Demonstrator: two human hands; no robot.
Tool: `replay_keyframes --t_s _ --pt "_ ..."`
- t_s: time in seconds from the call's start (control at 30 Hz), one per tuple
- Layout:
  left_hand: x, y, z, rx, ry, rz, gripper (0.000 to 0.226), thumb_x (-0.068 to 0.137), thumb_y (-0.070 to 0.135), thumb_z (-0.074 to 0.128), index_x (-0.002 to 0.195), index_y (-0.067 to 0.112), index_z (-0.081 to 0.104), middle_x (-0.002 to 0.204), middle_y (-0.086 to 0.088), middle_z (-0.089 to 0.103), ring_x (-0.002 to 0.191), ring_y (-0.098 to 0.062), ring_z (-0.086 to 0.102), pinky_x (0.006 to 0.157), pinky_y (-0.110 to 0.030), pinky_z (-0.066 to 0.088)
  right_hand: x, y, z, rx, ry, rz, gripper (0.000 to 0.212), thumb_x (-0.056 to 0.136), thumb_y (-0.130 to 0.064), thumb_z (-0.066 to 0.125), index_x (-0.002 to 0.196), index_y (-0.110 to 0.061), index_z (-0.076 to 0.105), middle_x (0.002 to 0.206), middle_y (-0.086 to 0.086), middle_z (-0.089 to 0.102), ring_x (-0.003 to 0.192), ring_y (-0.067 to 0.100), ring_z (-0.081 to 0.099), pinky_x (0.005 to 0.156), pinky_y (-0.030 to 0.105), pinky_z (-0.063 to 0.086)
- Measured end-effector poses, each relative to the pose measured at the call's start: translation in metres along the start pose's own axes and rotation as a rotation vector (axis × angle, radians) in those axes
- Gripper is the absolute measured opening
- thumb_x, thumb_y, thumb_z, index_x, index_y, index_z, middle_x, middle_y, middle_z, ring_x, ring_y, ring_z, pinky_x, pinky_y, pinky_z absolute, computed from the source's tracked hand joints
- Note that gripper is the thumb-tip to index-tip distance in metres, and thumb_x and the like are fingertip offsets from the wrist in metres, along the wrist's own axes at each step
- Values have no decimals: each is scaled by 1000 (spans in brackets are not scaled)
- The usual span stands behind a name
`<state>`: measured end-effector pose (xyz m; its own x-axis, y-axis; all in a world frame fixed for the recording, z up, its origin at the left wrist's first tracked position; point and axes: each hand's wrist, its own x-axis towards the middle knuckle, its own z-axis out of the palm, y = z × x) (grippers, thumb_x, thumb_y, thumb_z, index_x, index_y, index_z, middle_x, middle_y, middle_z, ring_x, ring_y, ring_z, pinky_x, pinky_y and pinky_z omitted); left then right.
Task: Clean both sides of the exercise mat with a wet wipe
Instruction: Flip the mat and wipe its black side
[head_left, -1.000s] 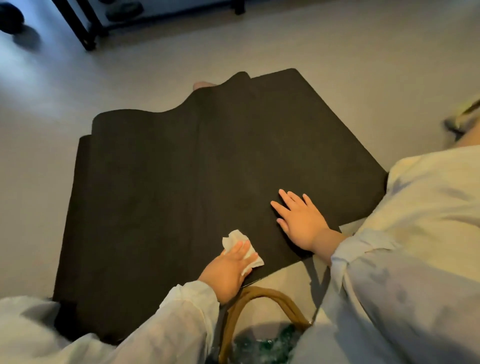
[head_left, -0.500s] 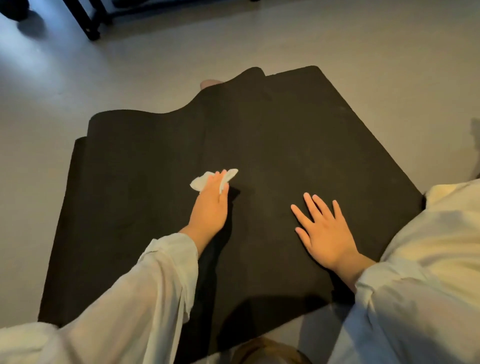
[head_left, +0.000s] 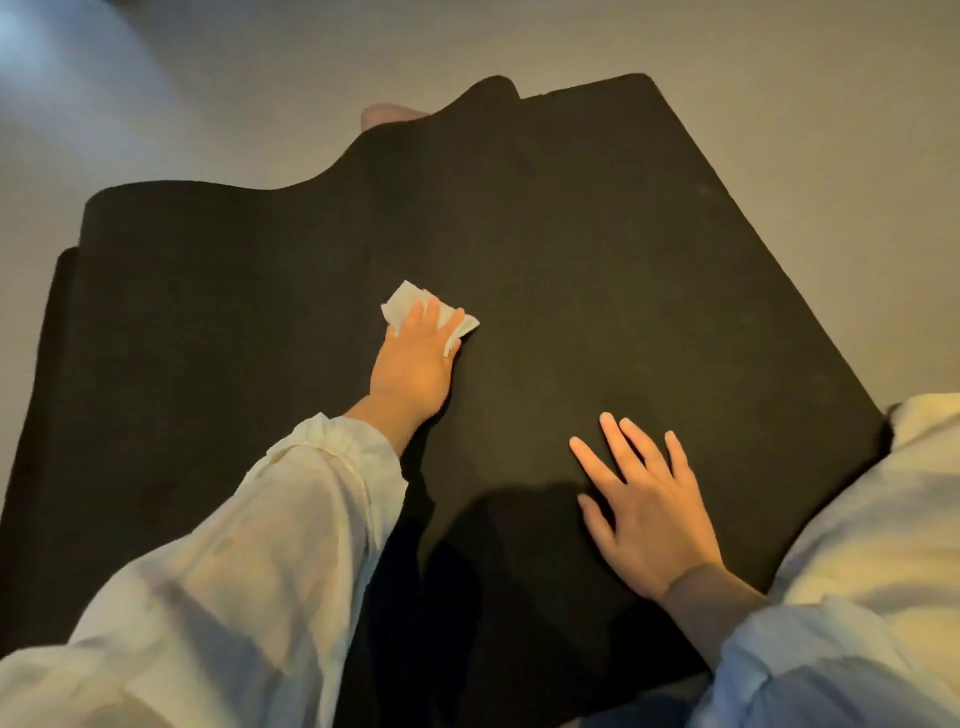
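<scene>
A black exercise mat (head_left: 571, 249) lies spread on the floor, its far edge wavy and doubled over at the left. My left hand (head_left: 415, 364) lies flat near the mat's middle, fingers straight, pressing a crumpled white wet wipe (head_left: 410, 304) onto the surface; the wipe pokes out beyond the fingertips. My right hand (head_left: 644, 504) rests flat on the mat nearer to me, to the right, fingers spread. Both arms wear loose white sleeves.
Grey floor (head_left: 779, 78) surrounds the mat on the far side and right. A bare foot (head_left: 387, 113) peeks out from behind the mat's raised far edge. My white clothing (head_left: 883, 519) covers the mat's near right corner.
My left hand has slid the wipe from the mat's near edge out toward its middle. The right hand stays planted on the mat. The bag handle by the near edge has left the view.
</scene>
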<state>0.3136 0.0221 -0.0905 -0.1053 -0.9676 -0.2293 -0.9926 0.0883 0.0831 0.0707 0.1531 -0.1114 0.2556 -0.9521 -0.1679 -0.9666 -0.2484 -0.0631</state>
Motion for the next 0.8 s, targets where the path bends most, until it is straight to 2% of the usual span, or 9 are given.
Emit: replay_keyframes --t_s 0.1,0.23,0.33,0.43,0.5,0.57,0.63,0.67,0.8 --pt "-37 17 15 75 -78 112 49 104 27 23 151 25 12 158 -5 5 146 -21 5 114 -38 16 0 -1 -2 -5 -11 -6 55 88 -48 30 135 -29 50 141 9 48 131 28 44 111 50 23" --pt "-102 42 27 60 25 279 47 102 27 26 148 24 20 155 -13 20 142 -23 15 109 -41 31 -1 -3 -5 -5 -59 -1 57 89 -47 23 139 -29 45 147 9 40 136 27 37 113 50 18" --pt "-154 56 39 6 -179 274 50 104 27 24 151 28 7 159 -5 -4 146 -20 -5 116 -36 8 -2 -4 -8 -34 -48 -31 53 95 -46 22 145 -31 34 154 8 28 142 27 25 114 50 14" --pt "-193 69 45 26 -242 328 56 103 21 30 151 30 2 159 -3 -11 145 -20 -13 117 -37 4 -2 1 -11 -48 -75 -76 52 100 -46 25 150 -34 18 159 5 9 146 23 7 116 46 3" --pt "-215 76 46 -3 -295 386 60 101 19 35 151 29 3 159 -4 -11 145 -20 -12 117 -34 3 -3 10 -17 -27 -54 -130 51 99 -45 29 148 -34 24 159 4 13 145 24 12 116 44 7" --pt "-231 76 52 1 -188 577 58 95 20 39 148 22 18 157 -10 14 145 -24 12 115 -32 16 -1 24 -25 -57 -49 -243 49 98 -46 27 144 -32 37 155 6 25 141 27 26 113 44 21" --pt "-244 75 53 -6 -260 649 56 88 18 45 143 15 32 149 -14 34 137 -28 34 107 -42 38 4 44 -36 -120 -75 -338 55 96 -50 19 139 -29 46 149 11 37 133 31 40 107 45 33" --pt "-246 73 49 -62 -334 652 56 91 15 46 145 14 32 151 -12 31 138 -26 33 108 -43 37 5 54 -40 -143 -91 -352 59 97 -53 13 140 -29 45 148 12 39 132 33 41 106 46 34" --pt "-213 62 7 -540 -371 538 33 100 41 36 128 55 46 137 25 47 127 9 39 110 -15 27 5 74 -32 -126 -155 -277 68 82 -67 -17 143 -42 -3 159 8 5 145 30 12 116 45 12"
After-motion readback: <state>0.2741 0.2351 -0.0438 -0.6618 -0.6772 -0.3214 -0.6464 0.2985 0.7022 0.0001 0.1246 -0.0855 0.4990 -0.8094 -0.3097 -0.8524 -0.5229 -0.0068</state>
